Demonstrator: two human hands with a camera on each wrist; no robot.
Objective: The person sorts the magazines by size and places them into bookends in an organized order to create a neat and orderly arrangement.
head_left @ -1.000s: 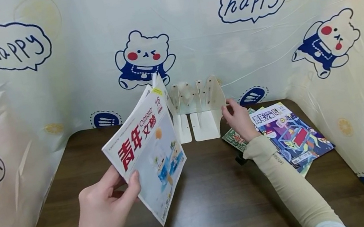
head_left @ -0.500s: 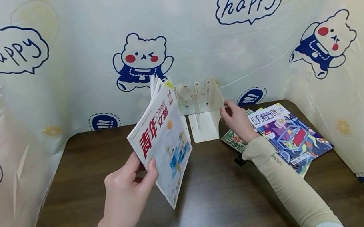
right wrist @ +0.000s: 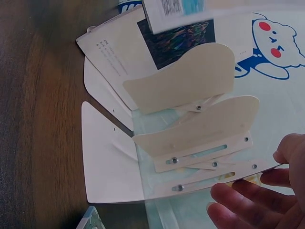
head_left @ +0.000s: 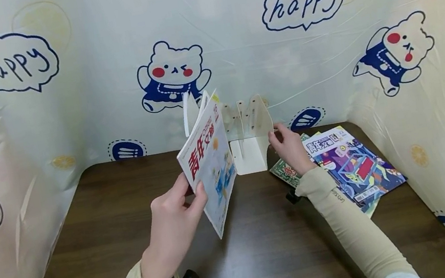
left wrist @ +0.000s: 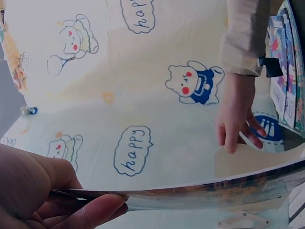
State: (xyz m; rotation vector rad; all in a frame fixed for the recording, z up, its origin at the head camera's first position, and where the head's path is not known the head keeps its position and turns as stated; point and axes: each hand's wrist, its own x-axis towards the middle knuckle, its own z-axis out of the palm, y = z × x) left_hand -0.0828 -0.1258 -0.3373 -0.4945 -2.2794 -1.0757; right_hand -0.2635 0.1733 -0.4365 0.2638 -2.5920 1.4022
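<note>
My left hand (head_left: 175,227) pinches the left edge of a white magazine (head_left: 211,175) with red Chinese title characters. The magazine is held upright and tilted, overlapping the left part of a white expandable book rack (head_left: 250,156) in the head view. With thumb and fingers, my right hand (head_left: 291,149) grips the rack's right end panel. Curved dividers (right wrist: 200,124) of the rack stand in a row in the right wrist view. Another magazine (right wrist: 114,57), with a dark picture, stands at the rack's far end; the held magazine's corner (right wrist: 174,9) passes close over it.
Several magazines (head_left: 357,167) lie overlapped on the right of the dark wooden table (head_left: 102,240), beside my right forearm. A cartoon-printed curtain (head_left: 224,24) closes in the back and both sides, close behind the rack.
My left hand has carried the magazine rightward and away from me, toward the rack, turning it more edge-on. My right hand keeps its grip on the end panel.
</note>
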